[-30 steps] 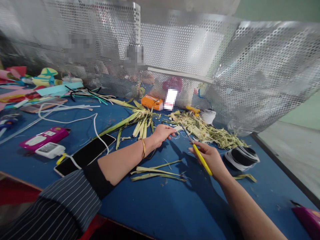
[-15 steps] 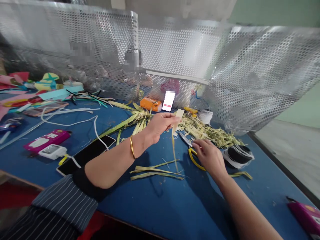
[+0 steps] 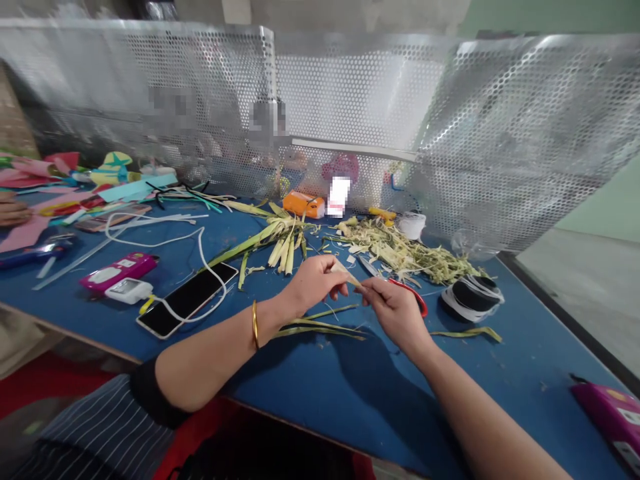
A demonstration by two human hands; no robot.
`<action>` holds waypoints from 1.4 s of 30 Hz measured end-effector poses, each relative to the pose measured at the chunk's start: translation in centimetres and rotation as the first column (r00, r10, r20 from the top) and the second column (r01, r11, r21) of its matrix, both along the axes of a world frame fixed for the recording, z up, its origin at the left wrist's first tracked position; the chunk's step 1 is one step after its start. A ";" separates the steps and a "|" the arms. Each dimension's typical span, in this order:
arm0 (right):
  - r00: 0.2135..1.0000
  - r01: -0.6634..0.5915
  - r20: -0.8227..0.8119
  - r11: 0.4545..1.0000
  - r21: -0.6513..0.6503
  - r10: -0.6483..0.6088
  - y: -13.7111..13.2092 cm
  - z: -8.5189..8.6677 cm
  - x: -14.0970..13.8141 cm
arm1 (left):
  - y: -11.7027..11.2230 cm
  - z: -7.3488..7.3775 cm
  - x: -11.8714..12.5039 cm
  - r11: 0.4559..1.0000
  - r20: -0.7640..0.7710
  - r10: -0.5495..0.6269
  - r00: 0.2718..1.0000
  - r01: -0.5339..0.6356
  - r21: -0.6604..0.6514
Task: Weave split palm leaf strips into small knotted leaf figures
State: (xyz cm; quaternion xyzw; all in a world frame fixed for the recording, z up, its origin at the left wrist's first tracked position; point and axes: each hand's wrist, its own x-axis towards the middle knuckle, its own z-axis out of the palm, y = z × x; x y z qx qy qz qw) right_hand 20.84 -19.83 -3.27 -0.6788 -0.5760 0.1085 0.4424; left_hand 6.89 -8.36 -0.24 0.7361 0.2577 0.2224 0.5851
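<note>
Pale leaf strip (image 3: 351, 277): between both hands, bridging short gap; ends hidden by fingers. Left hand (image 3: 316, 283): narrow pinch on strip. Right hand (image 3: 393, 310): thumb and fingers closed on strip, opposite side. Judged very light, thin, pliable; likely to split along grain if twisted. Best hold: flat fingertip pinch near each end, light tension. Scissors (image 3: 416, 295): just beyond right hand. Loose leaf strips (image 3: 325, 325): nearer body than left hand.

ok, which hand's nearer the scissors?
Right. The right hand is just in front of the scissors, partly hiding them; the left hand is farther off, to their left.
</note>
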 end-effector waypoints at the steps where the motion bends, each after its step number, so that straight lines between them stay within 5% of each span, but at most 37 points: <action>1: 0.998 0.003 0.068 1.000 0.002 -0.003 -0.1 0.0 0.1 | 0.0 0.0 -0.5 1.000 -0.014 0.006 1.000 -0.006 -0.021; 3: 0.985 0.008 0.175 1.000 -0.006 -0.007 -0.2 0.1 0.4 | 0.0 -0.1 -1.3 0.998 -0.028 0.054 0.998 -0.053 0.026; 5: 0.967 0.004 0.254 1.000 -0.020 0.001 -0.3 0.2 0.5 | 0.0 -0.2 -2.0 0.970 -0.013 0.094 0.996 -0.088 0.227; 8: 0.943 -0.023 0.332 0.998 -0.050 0.038 -0.5 0.2 0.4 | 0.0 -0.5 -2.7 0.799 -0.077 0.000 0.997 0.046 0.599; 11: 0.911 -0.038 0.406 0.996 -0.076 0.066 -0.5 0.1 0.2 | -0.1 -0.9 -2.9 0.652 -0.256 -0.052 0.965 0.227 0.723; 16: 0.844 -0.061 0.533 0.998 -0.010 0.057 -0.2 -0.4 -0.3 | -0.1 -1.4 -2.9 0.630 -0.281 0.033 0.959 0.198 0.751; 25: 0.775 -0.081 0.631 0.995 0.056 0.027 -0.7 -0.3 -0.4 | 0.5 -1.1 -5.1 0.769 -0.290 0.099 0.952 0.112 0.629; 30: 0.765 -0.027 0.644 0.998 0.061 -0.019 -0.5 -0.7 0.2 | 0.3 -1.8 -8.6 0.654 -0.515 0.244 0.822 0.252 0.713; 36: 0.753 -0.025 0.658 0.999 0.034 -0.003 -0.2 -1.3 -0.2 | -0.5 -2.6 -9.9 0.523 -0.653 0.263 0.710 0.465 0.715; 40: 0.825 0.035 0.563 0.999 0.013 -0.037 0.1 -1.6 -0.4 | -0.5 -2.7 -9.9 0.473 -0.663 0.240 0.709 0.511 0.718; 42: 0.863 0.080 0.500 0.997 0.000 -0.069 0.1 -1.7 -0.3 | -0.2 -2.4 -10.0 0.495 -0.650 0.240 0.721 0.485 0.720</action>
